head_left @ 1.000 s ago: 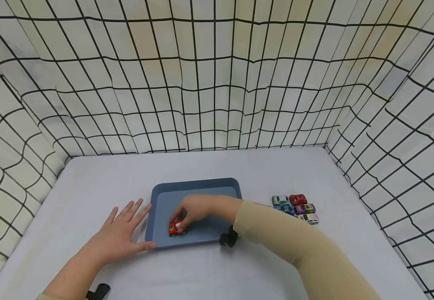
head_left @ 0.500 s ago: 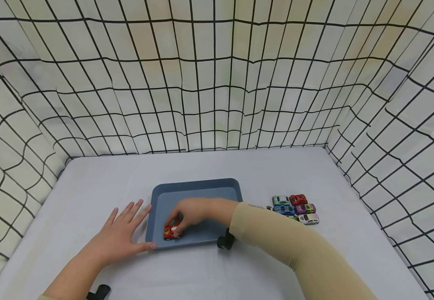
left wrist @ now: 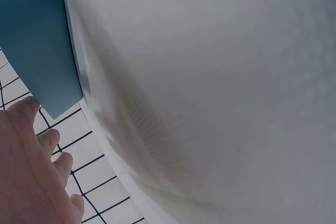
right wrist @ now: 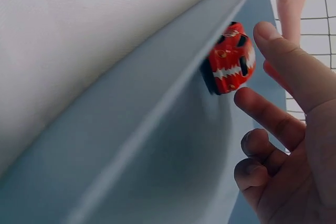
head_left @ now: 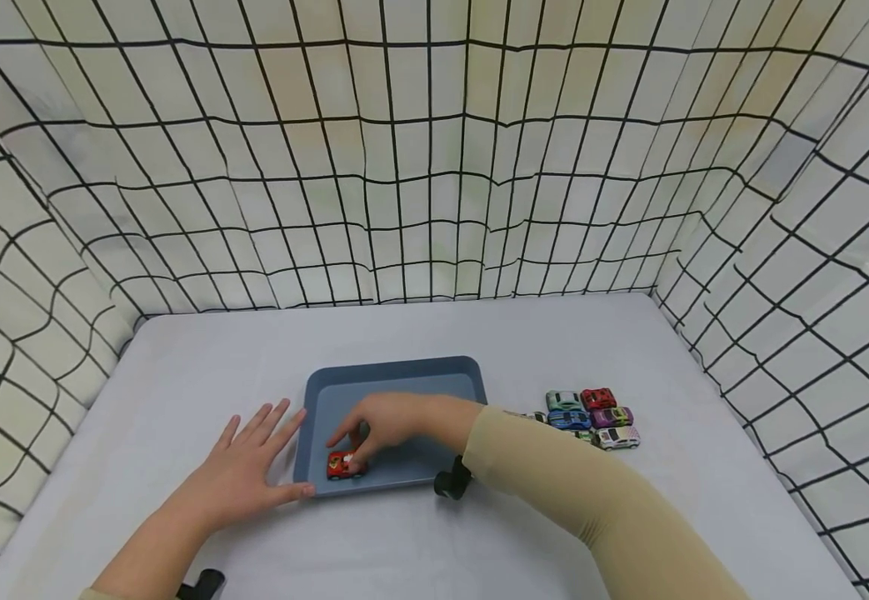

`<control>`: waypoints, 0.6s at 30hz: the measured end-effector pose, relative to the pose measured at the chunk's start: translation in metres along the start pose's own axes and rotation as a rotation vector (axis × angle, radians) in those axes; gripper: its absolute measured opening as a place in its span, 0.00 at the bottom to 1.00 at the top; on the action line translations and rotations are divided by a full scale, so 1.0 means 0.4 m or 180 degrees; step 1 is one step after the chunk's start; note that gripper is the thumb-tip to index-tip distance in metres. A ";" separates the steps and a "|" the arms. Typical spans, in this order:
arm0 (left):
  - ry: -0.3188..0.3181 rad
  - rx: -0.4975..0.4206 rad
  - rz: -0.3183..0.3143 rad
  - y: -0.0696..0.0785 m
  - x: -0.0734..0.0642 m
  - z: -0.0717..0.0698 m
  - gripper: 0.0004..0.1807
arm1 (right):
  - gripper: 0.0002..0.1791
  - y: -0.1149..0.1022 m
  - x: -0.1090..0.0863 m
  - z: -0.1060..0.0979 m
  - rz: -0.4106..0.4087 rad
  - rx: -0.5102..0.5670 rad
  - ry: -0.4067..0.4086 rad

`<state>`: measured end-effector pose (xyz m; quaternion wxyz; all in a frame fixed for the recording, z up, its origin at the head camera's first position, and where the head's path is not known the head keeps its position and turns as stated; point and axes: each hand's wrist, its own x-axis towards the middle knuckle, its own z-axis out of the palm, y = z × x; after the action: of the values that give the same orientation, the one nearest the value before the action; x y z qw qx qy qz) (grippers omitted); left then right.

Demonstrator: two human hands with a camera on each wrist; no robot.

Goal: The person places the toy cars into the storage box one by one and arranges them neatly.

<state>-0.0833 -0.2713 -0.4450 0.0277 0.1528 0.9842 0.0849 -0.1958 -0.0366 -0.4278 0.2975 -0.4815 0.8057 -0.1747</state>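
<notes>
A red toy car [head_left: 342, 465] with white markings sits in the near left part of the blue-grey tray [head_left: 397, 366]. My right hand [head_left: 385, 421] is right over it, and in the right wrist view the thumb [right wrist: 270, 34] and index finger [right wrist: 265, 111] are spread apart beside the car, not pinching it. My left hand [head_left: 242, 475] lies with fingers spread on the table at the tray's left side, its thumb tip at the near left corner. In the left wrist view its fingers [left wrist: 50, 139] show beside the tray wall.
Several small toy cars [head_left: 569, 418] in mint, blue, red, purple and white stand close together right of the tray, some partly hidden by the right sleeve [head_left: 554, 458]. Black grid netting [head_left: 427, 175] over white cloth encloses the white table [head_left: 217, 350].
The red toy car has shifted left and slightly nearer within the tray, then stayed put. My right hand's fingers have loosened from it. The left hand has barely moved.
</notes>
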 end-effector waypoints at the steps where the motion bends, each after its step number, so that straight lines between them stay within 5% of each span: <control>1: -0.0016 0.0016 -0.0011 0.002 0.001 -0.001 0.61 | 0.27 0.002 -0.003 -0.002 0.0007 0.0037 0.0008; 18: -0.0064 0.0010 -0.0050 0.015 0.002 -0.013 0.61 | 0.28 0.047 -0.081 -0.050 -0.0095 0.0270 0.0328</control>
<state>-0.0828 -0.2661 -0.4390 0.0381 0.1460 0.9852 0.0816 -0.2099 0.0006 -0.4132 0.2732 -0.4707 0.8046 -0.2377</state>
